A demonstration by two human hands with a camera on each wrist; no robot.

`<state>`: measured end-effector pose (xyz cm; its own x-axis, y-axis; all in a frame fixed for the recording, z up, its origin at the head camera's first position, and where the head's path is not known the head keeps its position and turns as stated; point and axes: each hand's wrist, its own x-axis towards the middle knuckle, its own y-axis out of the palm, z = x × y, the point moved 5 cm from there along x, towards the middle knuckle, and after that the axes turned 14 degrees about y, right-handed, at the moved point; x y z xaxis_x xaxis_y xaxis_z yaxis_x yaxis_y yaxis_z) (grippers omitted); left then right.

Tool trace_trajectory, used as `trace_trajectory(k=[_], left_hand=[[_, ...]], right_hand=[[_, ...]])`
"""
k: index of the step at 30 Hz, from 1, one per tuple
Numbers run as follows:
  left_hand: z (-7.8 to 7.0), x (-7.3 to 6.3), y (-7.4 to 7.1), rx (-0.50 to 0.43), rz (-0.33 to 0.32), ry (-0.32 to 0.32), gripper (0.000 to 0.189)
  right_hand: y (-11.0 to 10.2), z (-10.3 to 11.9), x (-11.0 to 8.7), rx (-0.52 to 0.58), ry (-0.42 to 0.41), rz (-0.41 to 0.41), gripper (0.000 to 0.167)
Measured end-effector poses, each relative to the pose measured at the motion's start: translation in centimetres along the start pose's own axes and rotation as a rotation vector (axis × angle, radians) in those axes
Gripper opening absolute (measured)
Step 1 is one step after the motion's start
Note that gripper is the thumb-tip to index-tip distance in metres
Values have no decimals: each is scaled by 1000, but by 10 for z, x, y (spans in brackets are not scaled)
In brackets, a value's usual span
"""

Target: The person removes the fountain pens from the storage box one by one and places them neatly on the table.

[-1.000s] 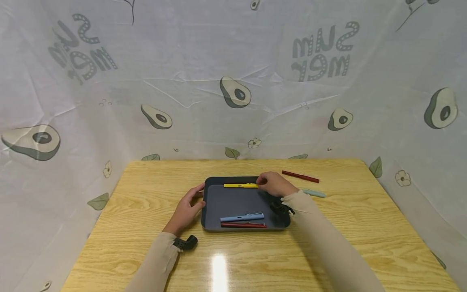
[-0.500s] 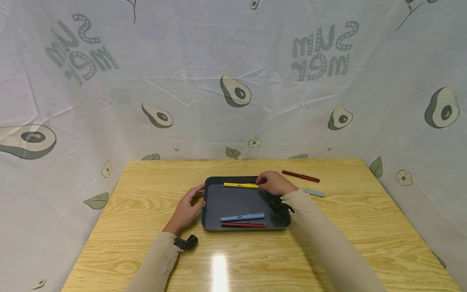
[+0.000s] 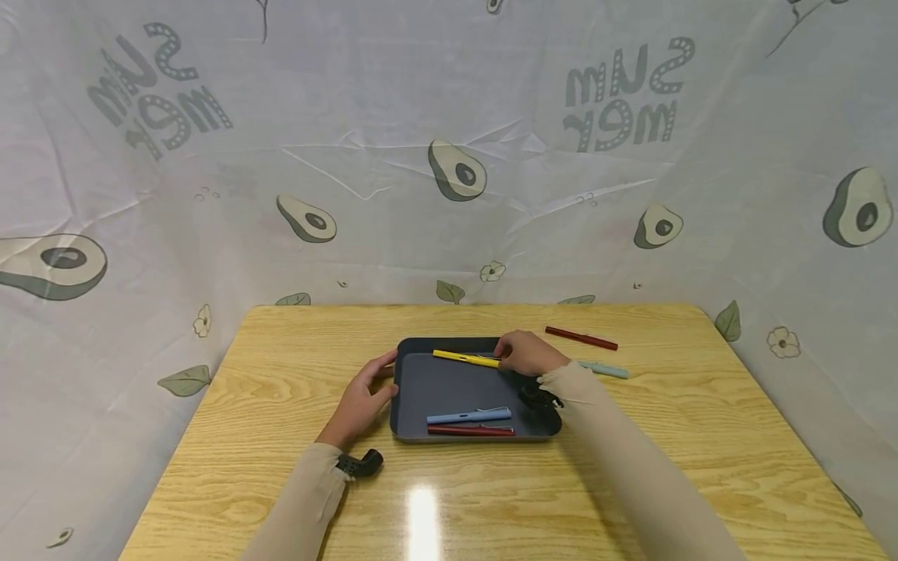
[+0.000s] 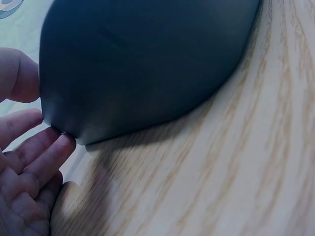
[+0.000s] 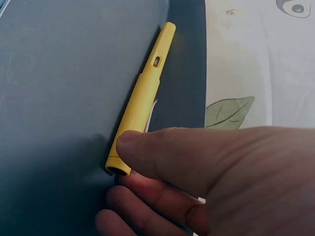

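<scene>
Inside the dark grey tray [image 3: 456, 389], my right hand [image 3: 529, 353] pinches the capped end of a yellow fountain pen [image 3: 459, 357] between thumb and fingers. In the right wrist view the thumb presses on the cap of the yellow fountain pen [image 5: 140, 103], near the tray's far wall. My left hand [image 3: 361, 401] touches the tray's left side with spread fingers. The left wrist view shows its fingertips [image 4: 66, 140] against the tray's outer wall [image 4: 138, 69]. A light blue pen [image 3: 468, 417] and a dark red pen [image 3: 470, 430] lie along the tray's near side.
Beyond the tray's right side, another dark red pen [image 3: 581, 337] lies on the wooden table [image 3: 295, 335]. A pale green-blue pen [image 3: 606, 370] lies there too, partly behind the right sleeve. A printed cloth [image 3: 386, 234] hangs behind the table.
The yellow fountain pen has gone from nearly level to slanted, its held end shifting toward the near side with my right hand's fingers. My left hand stays at the tray's side.
</scene>
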<state>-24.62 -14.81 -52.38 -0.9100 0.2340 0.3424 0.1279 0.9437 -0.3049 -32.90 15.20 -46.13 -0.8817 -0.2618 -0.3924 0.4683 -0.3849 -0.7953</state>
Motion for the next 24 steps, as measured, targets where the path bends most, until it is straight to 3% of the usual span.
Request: trace_trajectory(k=[7,13,24], left_hand=[[2,1,0,-6,3,13,62],[2,0,1,-9,8,6,61],[1,0,0,3,10,32,62]], right_hand=[[1,-3,3,-7,25,-14,19],[6,-4,4,-57,45,-29,9],[1,-1,-2,-100,-18,-73,4]])
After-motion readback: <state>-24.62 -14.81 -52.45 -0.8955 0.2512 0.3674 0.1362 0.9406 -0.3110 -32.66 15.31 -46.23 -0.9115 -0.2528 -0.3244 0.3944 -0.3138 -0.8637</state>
